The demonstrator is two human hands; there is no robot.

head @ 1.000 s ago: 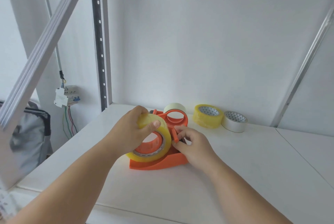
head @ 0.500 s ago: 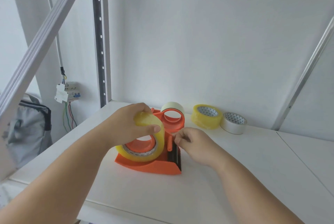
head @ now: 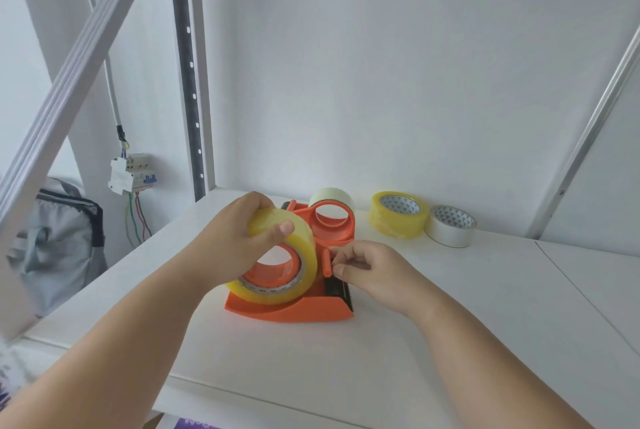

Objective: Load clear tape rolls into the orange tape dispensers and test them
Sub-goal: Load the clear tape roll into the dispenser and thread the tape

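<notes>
An orange tape dispenser (head: pixel 298 310) stands on the white shelf (head: pixel 450 342) in front of me, its black cutter at the right end. A yellowish clear tape roll (head: pixel 294 276) sits on the dispenser's orange hub. My left hand (head: pixel 232 241) grips the top of that roll, thumb on its outer face. My right hand (head: pixel 370 265) pinches at the small orange roller beside the roll, fingers closed; whether a tape end is between them I cannot tell. A second orange dispenser (head: pixel 332 224) lies behind, with a pale tape roll (head: pixel 329 196) against it.
Two spare rolls rest by the back wall: a yellowish clear roll (head: pixel 396 215) and a silver-white roll (head: pixel 452 226). A slanted metal brace (head: pixel 65 82) and a perforated upright (head: pixel 187 64) stand at left. A grey bag (head: pixel 55 241) and a wired breaker box (head: pixel 130 172) lie beyond the shelf's left edge.
The dispenser has been turned from its first position, so the black cutter now faces right. My right hand has shifted to the small orange roller. My left hand keeps its hold on the roll.
</notes>
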